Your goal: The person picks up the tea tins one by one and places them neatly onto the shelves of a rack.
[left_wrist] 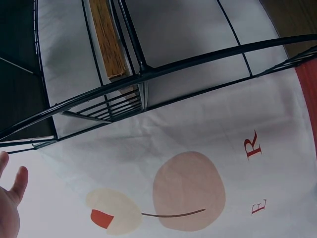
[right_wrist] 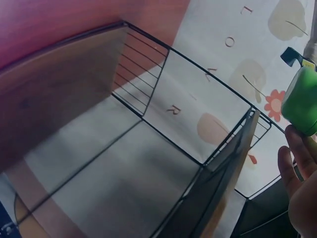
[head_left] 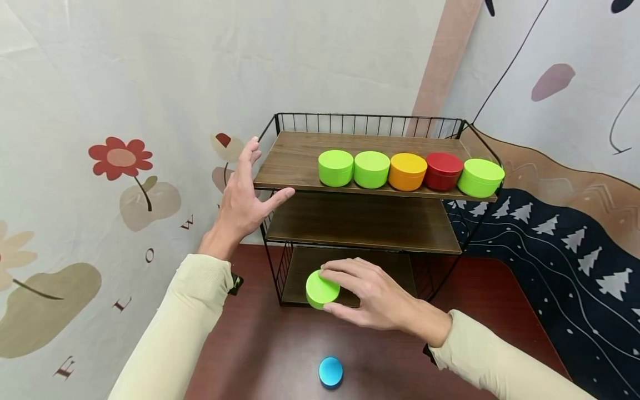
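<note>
My right hand (head_left: 367, 291) pinches a round lime-green lidded tin (head_left: 320, 290) between thumb and fingers, in front of the rack's bottom shelf. The same green tin (right_wrist: 302, 104) shows at the right edge of the right wrist view. Beside the upper left corner of the rack, my left hand (head_left: 242, 197) is held up with fingers straight and thumb spread, holding nothing. Whether it touches the frame, I cannot tell. Along the front of the top wooden shelf (head_left: 295, 155) stand three green tins (head_left: 335, 168), an orange tin (head_left: 407, 172) and a red tin (head_left: 443, 171) in one row.
The black wire rack has a middle shelf (head_left: 360, 222) and a bottom shelf (head_left: 307, 272). A small blue tin (head_left: 330, 371) lies on the dark red tabletop (head_left: 270, 355) in front of it. Printed cloth (head_left: 165, 66) hangs behind and on both sides.
</note>
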### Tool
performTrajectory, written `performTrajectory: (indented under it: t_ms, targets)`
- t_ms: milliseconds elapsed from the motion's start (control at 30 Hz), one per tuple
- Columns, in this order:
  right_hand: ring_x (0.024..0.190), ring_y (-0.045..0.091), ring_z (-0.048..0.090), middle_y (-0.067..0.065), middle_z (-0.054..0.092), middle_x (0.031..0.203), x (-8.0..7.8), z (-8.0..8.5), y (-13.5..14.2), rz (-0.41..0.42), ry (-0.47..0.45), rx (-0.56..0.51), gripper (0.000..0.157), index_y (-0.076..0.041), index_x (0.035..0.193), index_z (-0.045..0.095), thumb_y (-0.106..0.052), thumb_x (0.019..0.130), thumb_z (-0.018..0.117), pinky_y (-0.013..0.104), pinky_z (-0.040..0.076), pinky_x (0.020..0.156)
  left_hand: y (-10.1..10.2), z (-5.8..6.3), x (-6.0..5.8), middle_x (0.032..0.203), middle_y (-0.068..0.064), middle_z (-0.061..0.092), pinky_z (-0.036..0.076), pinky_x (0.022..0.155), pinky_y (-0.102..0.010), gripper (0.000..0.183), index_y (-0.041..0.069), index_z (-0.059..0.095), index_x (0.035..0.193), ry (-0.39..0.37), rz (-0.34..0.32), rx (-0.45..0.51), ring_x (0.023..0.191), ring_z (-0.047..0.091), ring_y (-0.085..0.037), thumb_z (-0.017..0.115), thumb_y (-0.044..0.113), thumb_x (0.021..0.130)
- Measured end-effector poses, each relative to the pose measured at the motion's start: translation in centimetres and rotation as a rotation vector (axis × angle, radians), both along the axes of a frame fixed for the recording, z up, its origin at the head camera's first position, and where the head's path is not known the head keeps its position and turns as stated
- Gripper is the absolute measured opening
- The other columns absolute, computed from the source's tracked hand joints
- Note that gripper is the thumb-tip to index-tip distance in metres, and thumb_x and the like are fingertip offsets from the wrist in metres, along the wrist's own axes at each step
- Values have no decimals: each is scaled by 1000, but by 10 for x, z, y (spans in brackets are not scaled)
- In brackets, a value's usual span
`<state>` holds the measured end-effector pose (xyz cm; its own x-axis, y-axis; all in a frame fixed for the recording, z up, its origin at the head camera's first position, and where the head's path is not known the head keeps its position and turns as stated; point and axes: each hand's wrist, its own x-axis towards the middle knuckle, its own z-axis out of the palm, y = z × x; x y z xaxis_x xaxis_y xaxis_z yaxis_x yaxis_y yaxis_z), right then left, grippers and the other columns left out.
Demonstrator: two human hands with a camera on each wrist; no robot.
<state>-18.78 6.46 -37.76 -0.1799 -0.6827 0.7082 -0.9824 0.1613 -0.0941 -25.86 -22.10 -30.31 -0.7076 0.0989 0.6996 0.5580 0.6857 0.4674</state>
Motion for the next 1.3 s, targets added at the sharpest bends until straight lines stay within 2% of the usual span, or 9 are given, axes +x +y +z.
performTrajectory:
  t_ms: [233, 400, 1100, 1300]
  targets:
    - [109, 20, 63, 9, 65, 123, -5, 16, -6, -30, 11, 11, 47, -3, 123, 66, -35, 90, 75, 35, 50, 94, -1, 0, 0, 162, 5, 26, 33, 109, -57, 101, 20, 18, 158, 13, -2, -3, 143, 35, -17, 80, 45, 82]
    - [107, 21, 63, 10, 65, 123, -9, 29, -8, -40, 28, -5, 49, -2, 123, 66, -32, 86, 79, 35, 51, 92, -1, -1, -1, 162, 6, 26, 33, 110, -56, 101, 20, 19, 158, 25, -6, -6, 143, 36, -18, 80, 45, 81]
    - [111, 26, 61, 13, 64, 125, -27, 86, -19, -84, 93, -29, 51, -1, 125, 66, -27, 83, 82, 36, 47, 97, 0, -2, -2, 162, 4, 27, 32, 110, -57, 102, 19, 19, 158, 23, -15, 3, 143, 36, -19, 79, 49, 82]
    - [109, 27, 61, 15, 65, 124, -33, 102, -26, -112, 123, -53, 52, 0, 125, 65, -26, 83, 82, 37, 45, 97, 0, -1, -1, 161, 0, 29, 33, 109, -58, 102, 17, 18, 158, 32, -4, -11, 142, 37, -19, 80, 46, 82]
